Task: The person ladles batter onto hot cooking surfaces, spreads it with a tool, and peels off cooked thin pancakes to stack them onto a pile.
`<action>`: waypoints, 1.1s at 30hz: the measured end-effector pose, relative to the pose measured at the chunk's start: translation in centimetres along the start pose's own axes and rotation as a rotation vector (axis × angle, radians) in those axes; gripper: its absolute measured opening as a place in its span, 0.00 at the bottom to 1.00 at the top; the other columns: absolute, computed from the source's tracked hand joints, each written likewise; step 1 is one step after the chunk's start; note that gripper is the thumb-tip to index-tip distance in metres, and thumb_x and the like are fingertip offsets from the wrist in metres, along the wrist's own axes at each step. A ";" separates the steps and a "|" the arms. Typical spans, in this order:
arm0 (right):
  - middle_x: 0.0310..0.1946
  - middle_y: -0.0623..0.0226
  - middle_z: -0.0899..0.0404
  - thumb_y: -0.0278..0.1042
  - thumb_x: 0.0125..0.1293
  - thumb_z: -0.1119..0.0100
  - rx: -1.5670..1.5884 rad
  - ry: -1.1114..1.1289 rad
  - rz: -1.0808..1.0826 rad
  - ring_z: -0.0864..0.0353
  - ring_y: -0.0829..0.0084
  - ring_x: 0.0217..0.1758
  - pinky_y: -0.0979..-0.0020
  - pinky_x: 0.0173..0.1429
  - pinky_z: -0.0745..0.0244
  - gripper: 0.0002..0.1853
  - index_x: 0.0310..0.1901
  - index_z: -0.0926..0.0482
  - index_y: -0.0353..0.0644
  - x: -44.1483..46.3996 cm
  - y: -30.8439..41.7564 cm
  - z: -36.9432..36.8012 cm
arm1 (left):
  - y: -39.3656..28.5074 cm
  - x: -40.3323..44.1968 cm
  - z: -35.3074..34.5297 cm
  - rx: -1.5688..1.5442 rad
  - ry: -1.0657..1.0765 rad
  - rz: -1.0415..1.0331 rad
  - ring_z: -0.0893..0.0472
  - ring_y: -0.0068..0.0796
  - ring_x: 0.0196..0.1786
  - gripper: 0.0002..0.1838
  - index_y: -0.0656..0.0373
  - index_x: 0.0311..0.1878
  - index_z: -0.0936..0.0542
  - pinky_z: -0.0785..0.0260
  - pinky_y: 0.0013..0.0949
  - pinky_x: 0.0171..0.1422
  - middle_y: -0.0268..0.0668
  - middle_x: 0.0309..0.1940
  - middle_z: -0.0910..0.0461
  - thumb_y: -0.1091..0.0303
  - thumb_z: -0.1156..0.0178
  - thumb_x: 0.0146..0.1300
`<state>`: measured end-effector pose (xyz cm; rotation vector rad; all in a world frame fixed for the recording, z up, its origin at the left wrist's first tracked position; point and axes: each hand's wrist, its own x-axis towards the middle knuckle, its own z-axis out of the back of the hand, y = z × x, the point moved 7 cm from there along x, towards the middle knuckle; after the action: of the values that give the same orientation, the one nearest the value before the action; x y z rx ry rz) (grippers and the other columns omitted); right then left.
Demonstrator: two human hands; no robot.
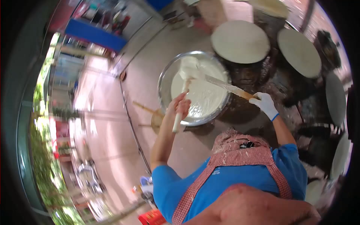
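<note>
A large round metal basin [163,77] holds thick white batter [200,95]. My bare left hand [180,106] is wrapped round the pale handle of a ladle-like tool [189,69], whose head is coated in batter and sits over the far part of the basin. My right hand [265,105], in a white glove with a blue cuff, grips the wooden end of a long flat scraper [225,86]. The scraper's batter-smeared blade reaches over the basin's right rim, its tip close to the ladle-like tool's head. Whether the two tools touch I cannot tell.
Several round pale plates, among them one large disc [240,42] and a tilted one [299,53], stand right of the basin over dark, wet-looking equipment. A wooden-handled tool [146,108] lies left of the basin. A blue-edged table [95,35] with assorted items stands at upper left.
</note>
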<state>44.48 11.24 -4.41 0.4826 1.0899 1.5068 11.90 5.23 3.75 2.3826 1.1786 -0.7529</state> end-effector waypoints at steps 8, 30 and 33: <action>0.21 0.63 0.24 0.49 0.54 0.42 0.314 -0.137 -0.155 0.25 0.74 0.21 0.70 0.25 0.31 0.18 0.38 0.21 0.43 -9.9 -6.9 9.0 | 12.3 14.1 -6.5 0.336 0.337 0.144 0.41 0.17 0.13 0.24 0.75 0.52 0.37 0.46 0.20 0.12 0.30 0.15 0.38 0.58 0.59 0.68; 0.32 0.56 0.21 0.43 0.56 0.44 -0.320 -1.280 -0.691 0.22 0.56 0.35 0.60 0.39 0.27 0.22 0.53 0.28 0.55 -38.6 -29.7 39.2 | 65.8 58.9 -23.4 1.527 0.371 0.494 0.44 0.19 0.09 0.23 0.39 0.56 0.41 0.50 0.25 0.10 0.28 0.13 0.40 0.69 0.49 0.59; 0.30 0.52 0.22 0.45 0.56 0.46 -0.362 -1.130 -0.908 0.22 0.55 0.35 0.61 0.37 0.28 0.19 0.50 0.25 0.55 -35.2 -34.0 40.4 | 65.4 64.8 -23.9 1.890 0.519 -0.102 0.33 0.31 0.13 0.32 0.40 0.65 0.46 0.38 0.36 0.16 0.35 0.16 0.32 0.71 0.51 0.56</action>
<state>104.32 -9.79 -3.79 0.3951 0.0526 0.4170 104.77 19.85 -10.87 4.1657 0.6085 -1.9244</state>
